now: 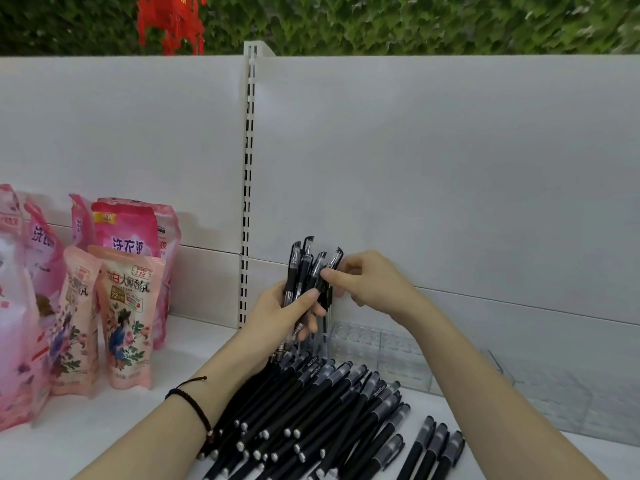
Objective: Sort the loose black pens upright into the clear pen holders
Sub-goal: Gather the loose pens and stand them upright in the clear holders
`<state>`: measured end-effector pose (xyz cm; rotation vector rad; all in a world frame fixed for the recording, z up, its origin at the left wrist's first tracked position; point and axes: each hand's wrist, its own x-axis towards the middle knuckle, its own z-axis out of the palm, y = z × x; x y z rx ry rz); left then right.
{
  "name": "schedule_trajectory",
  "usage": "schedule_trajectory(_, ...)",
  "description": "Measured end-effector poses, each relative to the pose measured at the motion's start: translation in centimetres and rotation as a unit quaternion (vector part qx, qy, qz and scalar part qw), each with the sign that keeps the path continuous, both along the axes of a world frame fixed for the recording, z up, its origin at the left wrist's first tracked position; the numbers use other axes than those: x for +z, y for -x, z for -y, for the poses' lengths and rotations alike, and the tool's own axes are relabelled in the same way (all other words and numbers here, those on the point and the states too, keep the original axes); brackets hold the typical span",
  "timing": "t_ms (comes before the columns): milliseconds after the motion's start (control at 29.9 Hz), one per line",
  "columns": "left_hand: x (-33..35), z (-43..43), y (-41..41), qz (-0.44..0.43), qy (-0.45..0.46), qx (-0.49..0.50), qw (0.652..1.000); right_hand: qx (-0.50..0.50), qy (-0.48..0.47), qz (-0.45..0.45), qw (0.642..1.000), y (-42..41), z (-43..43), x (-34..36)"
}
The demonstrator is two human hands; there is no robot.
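Observation:
My left hand (282, 311) grips a bunch of black pens (304, 268) upright above the shelf, caps up. My right hand (367, 282) pinches one pen of that bunch (330, 268) between thumb and fingers, at the bunch's right side. A big heap of loose black pens (304, 417) lies on the white shelf below my arms. Three more pens (433, 452) lie apart at the front right. A clear pen holder with a grid of holes (367, 341) stands behind the heap, and a further clear holder (554, 396) sits to its right.
Pink detergent refill pouches (124, 317) stand at the left of the shelf. A white back panel (450, 188) with a slotted upright (247, 188) closes the rear. Green foliage and a red ornament (169, 19) show above it.

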<state>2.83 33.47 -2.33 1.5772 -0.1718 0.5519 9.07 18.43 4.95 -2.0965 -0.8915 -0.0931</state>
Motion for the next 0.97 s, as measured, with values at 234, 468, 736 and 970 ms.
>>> schedule_trajectory(234,-0.3,0.4,-0.1,-0.016,0.052,-0.051,0.997,0.023,-0.116,-0.12,0.986,-0.7,0.6,0.2)
schedule_trajectory(468,-0.4,0.1,-0.1,-0.028,0.048,-0.006,0.998,-0.018,-0.164,0.004,0.986,-1.1,1.6,1.2)
schedule_trajectory(736,-0.2,-0.1,-0.4,-0.001,0.064,0.039,0.997,-0.089,-0.033,0.149,0.984,-1.8,2.4,0.7)
schedule_trajectory(970,-0.1,0.1,0.0,0.0,0.043,0.021,0.999,-0.127,-0.006,0.146,0.981,-2.2,1.6,0.3)
